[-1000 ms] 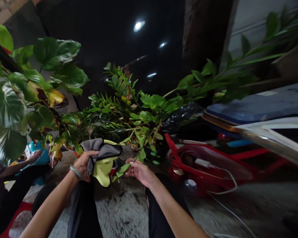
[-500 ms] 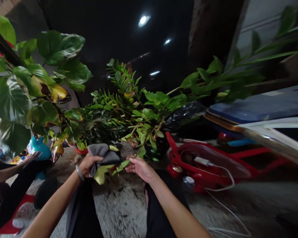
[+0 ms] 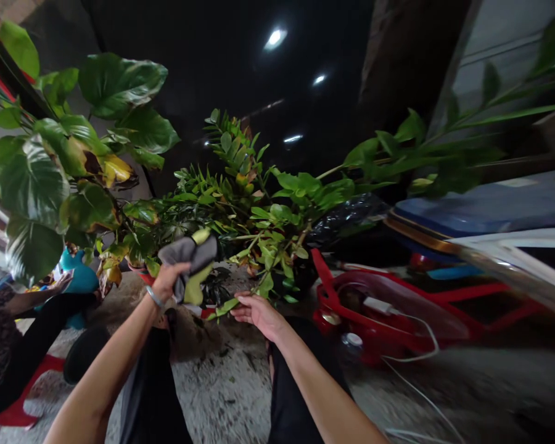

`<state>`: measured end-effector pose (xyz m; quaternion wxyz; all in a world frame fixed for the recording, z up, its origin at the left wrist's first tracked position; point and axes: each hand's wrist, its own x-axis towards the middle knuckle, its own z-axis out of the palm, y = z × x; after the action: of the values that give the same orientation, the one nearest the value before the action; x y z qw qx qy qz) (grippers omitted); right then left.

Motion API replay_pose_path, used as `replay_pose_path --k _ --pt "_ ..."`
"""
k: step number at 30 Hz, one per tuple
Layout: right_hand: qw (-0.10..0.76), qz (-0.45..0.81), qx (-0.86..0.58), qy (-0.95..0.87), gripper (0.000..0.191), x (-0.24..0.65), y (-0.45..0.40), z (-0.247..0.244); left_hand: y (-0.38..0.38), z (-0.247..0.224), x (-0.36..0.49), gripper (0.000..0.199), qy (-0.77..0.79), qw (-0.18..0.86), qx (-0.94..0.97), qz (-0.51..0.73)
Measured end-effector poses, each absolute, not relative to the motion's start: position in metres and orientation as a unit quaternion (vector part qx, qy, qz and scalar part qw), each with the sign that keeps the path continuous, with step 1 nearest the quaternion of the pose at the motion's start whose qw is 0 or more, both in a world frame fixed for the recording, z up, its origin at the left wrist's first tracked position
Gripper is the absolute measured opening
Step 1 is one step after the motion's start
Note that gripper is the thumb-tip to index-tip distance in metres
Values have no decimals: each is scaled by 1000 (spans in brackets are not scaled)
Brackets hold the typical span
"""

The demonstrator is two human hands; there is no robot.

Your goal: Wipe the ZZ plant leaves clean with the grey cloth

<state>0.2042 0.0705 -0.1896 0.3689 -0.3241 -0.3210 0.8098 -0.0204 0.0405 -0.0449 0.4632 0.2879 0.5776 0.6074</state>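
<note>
My left hand (image 3: 169, 279), with a pale band at the wrist, is closed round a grey and yellow-green cloth (image 3: 192, 262). The cloth hangs in loose folds, apart from the leaves nearest it. My right hand (image 3: 259, 314) holds a leafy stem (image 3: 229, 306) lightly between thumb and fairly straight fingers. This stem droops from the green potted plant (image 3: 277, 240) ahead, and its tip leaves point left between my hands.
Large-leaved foliage (image 3: 32, 185) rises at left, near a seated person (image 3: 0, 345) and a red stool (image 3: 39, 388). A red basket (image 3: 383, 320) with a white cable stands at right, beside a clear bottle (image 3: 351, 345). A dark glossy panel (image 3: 222, 55) stands behind.
My left hand has lifted the cloth up and away from the stem's leaves. My right hand stays at the stem, its fingers a little straighter. The view has shifted slightly.
</note>
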Motion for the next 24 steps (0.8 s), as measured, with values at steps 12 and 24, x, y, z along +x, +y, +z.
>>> replay_pose_path --k 12,24 --pt "335 776 -400 -354 21 204 78 -197 -3 -11 -54 39 567 420 293 645" --pt "342 793 -368 -345 21 208 76 -192 -34 -37 -55 44 578 460 262 622"
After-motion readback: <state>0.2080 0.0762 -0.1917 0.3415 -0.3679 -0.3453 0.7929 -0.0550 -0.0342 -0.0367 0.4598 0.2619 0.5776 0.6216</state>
